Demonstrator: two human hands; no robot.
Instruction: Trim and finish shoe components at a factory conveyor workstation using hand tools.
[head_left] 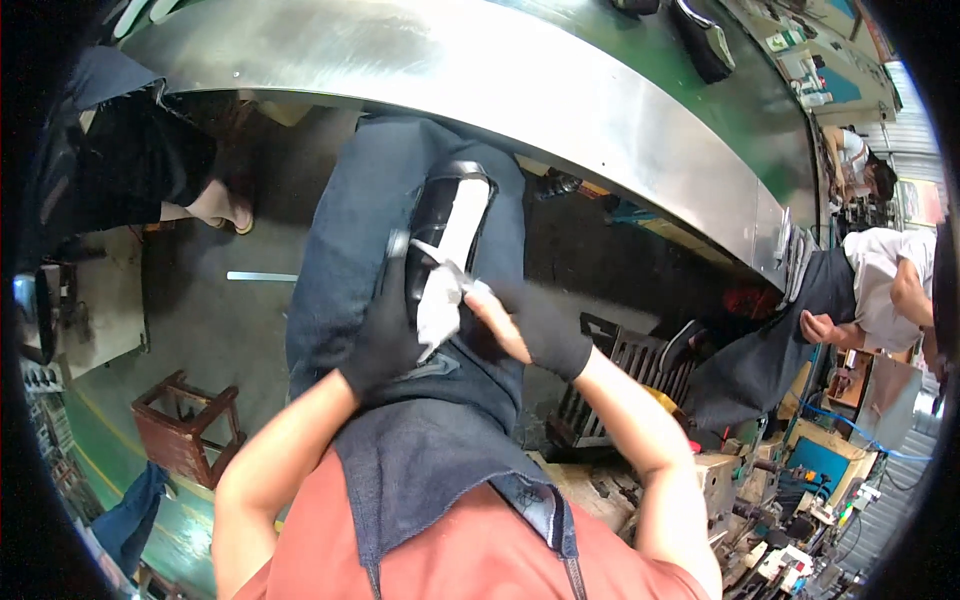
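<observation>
A black shoe (pixel 432 212) lies lengthwise on my lap, over the dark blue apron. A long white strip (pixel 464 222) runs along its upward side. My left hand (pixel 388 322), in a dark glove with a bare fingertip, is wrapped round the shoe's left side. My right hand (pixel 520 325), in a dark glove with bare fingers, is closed at a crumpled white piece (pixel 438 308) over the shoe's near end. A thin pale pointed sliver (pixel 430 251) sticks out above that piece; its kind is unclear. Motion blurs the right fingertips.
A metal-edged bench (pixel 480 60) with a green top crosses in front of my knees; a dark shoe (pixel 705 45) lies on it. A slatted rack (pixel 630 375) stands at right, a wooden stool (pixel 188 425) at left. Other people (pixel 890 270) sit at right and far left.
</observation>
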